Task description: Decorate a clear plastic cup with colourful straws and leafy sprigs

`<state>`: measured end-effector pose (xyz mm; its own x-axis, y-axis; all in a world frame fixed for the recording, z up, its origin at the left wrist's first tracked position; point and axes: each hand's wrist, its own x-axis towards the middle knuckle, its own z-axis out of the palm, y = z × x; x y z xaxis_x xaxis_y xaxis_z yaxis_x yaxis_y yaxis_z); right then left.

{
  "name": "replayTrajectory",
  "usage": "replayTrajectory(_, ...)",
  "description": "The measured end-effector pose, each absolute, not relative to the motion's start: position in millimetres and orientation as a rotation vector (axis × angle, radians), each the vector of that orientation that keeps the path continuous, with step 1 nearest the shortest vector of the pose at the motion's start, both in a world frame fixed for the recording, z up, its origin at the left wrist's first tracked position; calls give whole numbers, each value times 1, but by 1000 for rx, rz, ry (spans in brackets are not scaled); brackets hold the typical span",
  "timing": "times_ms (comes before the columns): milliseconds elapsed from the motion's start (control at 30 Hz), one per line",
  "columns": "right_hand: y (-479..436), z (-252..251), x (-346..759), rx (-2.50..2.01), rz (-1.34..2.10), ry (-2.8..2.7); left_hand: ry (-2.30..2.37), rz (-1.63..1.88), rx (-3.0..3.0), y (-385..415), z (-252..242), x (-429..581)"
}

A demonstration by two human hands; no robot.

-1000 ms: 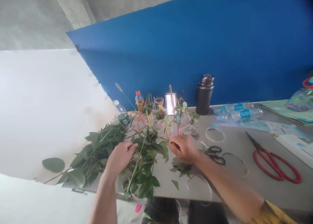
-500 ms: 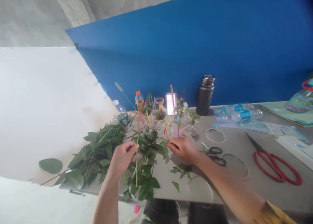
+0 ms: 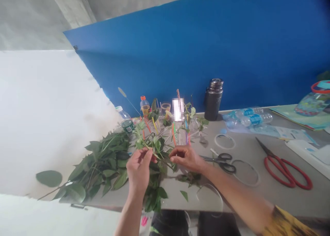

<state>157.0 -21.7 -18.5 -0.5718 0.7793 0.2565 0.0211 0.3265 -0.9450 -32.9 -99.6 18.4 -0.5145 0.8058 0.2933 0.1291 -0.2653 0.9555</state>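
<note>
My left hand [image 3: 140, 167] pinches a green leafy stem [image 3: 156, 152] between thumb and fingers, its leaves pointing up and away. Close by on the right, my right hand [image 3: 187, 158] has its fingers curled together near the stem's lower end; whether it grips the stem or a leaf I cannot make out. Under and behind both hands lie loose leafy cuttings [image 3: 156, 194]. A bigger heap of leafy branches [image 3: 103, 160] spreads to the left. Black-handled scissors [image 3: 223, 162] lie just right of my right hand, partly covered by it.
Behind stand clear bottles with coloured straws [image 3: 182, 136], a green-labelled bottle [image 3: 127, 124], an orange-capped bottle [image 3: 144, 108] and a dark thermos [image 3: 213, 100]. Rightward are tape rolls [image 3: 225, 135], red-handled shears [image 3: 286, 170], lying water bottles [image 3: 256, 119] and a decorated jar [image 3: 313, 100].
My left hand has moved right and tilted the stem, its leaves now up beyond the hand. My right hand has shifted slightly left, closer to it. The view has turned slightly right.
</note>
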Motion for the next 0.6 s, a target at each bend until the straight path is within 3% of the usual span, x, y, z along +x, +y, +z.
replayTrajectory(200, -25, -21, 152, -671, 1373, -1807, 1595, 1769, 1318, -101, 15, -9)
replayTrajectory(467, -25, -20, 156, -703, 1348, -1901, 1606, 2038, 876, -83, 19, -62)
replayTrajectory(600, -25, -21, 155, -714, 1402, -1876, 2176, 1526, 1138, -91, 32, -88)
